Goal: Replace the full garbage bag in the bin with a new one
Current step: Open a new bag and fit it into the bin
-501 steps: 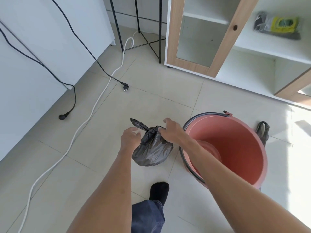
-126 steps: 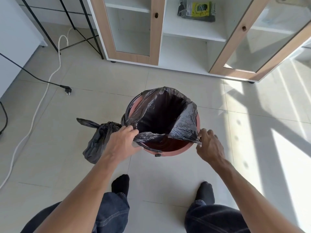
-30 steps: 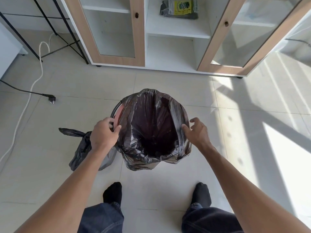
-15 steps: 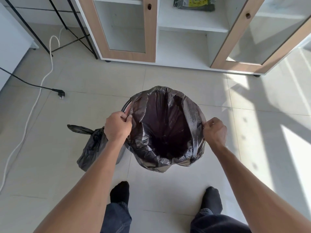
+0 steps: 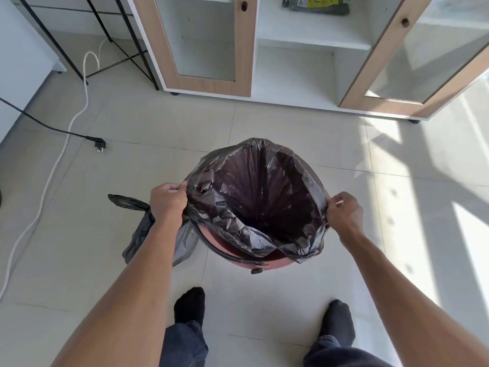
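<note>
Head view: left hand (image 5: 167, 201) and right hand (image 5: 343, 211) each pinch the new bag (image 5: 260, 197) between them, stretched over the pink bin (image 5: 238, 256); tied full bag (image 5: 137, 229) beside the left. Near edge sits loose, so pulling harder could tear the film or slip it inside.

bright daylight from right | striped floor (image 5: 304, 133) shadows | wide-angle edge distortion
</note>
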`<state>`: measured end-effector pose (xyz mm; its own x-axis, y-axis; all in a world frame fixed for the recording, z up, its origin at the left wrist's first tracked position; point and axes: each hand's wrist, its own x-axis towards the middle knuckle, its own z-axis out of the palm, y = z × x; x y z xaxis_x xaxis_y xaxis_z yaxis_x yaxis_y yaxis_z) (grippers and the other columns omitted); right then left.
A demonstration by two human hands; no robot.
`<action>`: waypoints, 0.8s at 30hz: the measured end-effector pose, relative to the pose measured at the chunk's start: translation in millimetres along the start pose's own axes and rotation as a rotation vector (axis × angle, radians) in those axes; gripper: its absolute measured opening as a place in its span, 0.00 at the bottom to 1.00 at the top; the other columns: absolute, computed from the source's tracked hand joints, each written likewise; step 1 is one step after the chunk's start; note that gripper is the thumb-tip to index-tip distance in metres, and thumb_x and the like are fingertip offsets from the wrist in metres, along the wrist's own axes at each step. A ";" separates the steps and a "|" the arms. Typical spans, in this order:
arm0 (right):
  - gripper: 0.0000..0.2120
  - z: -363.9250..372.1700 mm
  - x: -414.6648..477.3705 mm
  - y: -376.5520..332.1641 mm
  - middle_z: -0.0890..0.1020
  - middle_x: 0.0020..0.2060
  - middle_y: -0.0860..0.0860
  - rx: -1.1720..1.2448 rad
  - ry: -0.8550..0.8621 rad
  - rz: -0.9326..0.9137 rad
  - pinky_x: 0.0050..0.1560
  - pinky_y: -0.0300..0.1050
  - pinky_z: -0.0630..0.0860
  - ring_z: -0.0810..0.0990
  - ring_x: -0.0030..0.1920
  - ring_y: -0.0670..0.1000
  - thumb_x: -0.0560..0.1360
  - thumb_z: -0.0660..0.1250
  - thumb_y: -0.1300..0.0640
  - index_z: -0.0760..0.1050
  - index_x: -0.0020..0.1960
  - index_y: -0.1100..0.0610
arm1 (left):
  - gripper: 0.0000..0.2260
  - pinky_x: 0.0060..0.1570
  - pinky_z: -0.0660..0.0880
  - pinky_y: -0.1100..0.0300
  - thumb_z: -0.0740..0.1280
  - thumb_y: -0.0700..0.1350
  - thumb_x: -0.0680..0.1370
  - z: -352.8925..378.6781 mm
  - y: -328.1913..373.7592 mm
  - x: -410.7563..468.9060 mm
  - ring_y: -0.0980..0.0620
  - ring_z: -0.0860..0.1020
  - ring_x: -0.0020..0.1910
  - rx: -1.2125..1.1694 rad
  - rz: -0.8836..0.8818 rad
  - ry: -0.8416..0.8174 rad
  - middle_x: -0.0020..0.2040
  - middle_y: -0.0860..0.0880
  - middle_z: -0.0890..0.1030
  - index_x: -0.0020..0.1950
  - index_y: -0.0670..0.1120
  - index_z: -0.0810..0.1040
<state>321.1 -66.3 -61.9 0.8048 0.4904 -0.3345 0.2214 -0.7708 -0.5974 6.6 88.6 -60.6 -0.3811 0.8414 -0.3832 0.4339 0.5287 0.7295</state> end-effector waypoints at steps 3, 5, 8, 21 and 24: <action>0.06 4.8 1.9 3.8 0.82 0.47 0.60 -0.007 -0.015 -0.003 0.49 0.61 0.81 0.82 0.47 0.62 0.77 0.65 0.57 0.77 0.49 0.59 | 0.06 0.51 0.82 0.45 0.74 0.44 0.74 2.1 -9.0 9.2 0.43 0.83 0.45 -0.130 -0.165 -0.049 0.41 0.44 0.83 0.37 0.48 0.83; 0.06 5.6 3.3 5.7 0.82 0.46 0.59 -0.005 -0.015 -0.003 0.49 0.58 0.81 0.82 0.46 0.62 0.78 0.65 0.57 0.77 0.50 0.60 | 0.05 0.55 0.81 0.45 0.71 0.40 0.75 3.4 -10.7 15.6 0.43 0.82 0.47 -0.179 -0.231 -0.093 0.43 0.43 0.83 0.40 0.46 0.84; 0.07 5.5 3.7 6.7 0.82 0.45 0.59 0.019 -0.024 0.011 0.48 0.56 0.81 0.82 0.45 0.61 0.78 0.64 0.58 0.78 0.50 0.60 | 0.05 0.55 0.79 0.46 0.67 0.37 0.77 5.0 -12.9 22.5 0.45 0.80 0.47 -0.181 -0.303 -0.170 0.48 0.41 0.82 0.47 0.42 0.84; 0.07 11.6 -0.8 9.8 0.82 0.46 0.59 0.048 -0.034 0.047 0.46 0.53 0.80 0.80 0.42 0.58 0.79 0.63 0.55 0.77 0.51 0.58 | 0.10 0.42 0.76 0.54 0.66 0.45 0.81 -2.6 -31.2 7.3 0.46 0.76 0.35 -0.093 -0.234 -0.182 0.41 0.42 0.80 0.42 0.43 0.80; 0.09 7.8 -10.6 10.1 0.82 0.49 0.59 0.010 -0.049 0.009 0.51 0.57 0.80 0.80 0.49 0.60 0.79 0.61 0.54 0.75 0.54 0.57 | 0.16 0.48 0.82 0.47 0.67 0.53 0.79 -21.0 -25.3 -5.6 0.42 0.81 0.36 0.012 -0.148 -0.084 0.37 0.42 0.81 0.34 0.47 0.78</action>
<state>310.5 -76.2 -70.1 0.7785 0.5031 -0.3752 0.2088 -0.7714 -0.6012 -19.4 68.2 -65.0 -0.3718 0.7605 -0.5324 0.3882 0.6484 0.6549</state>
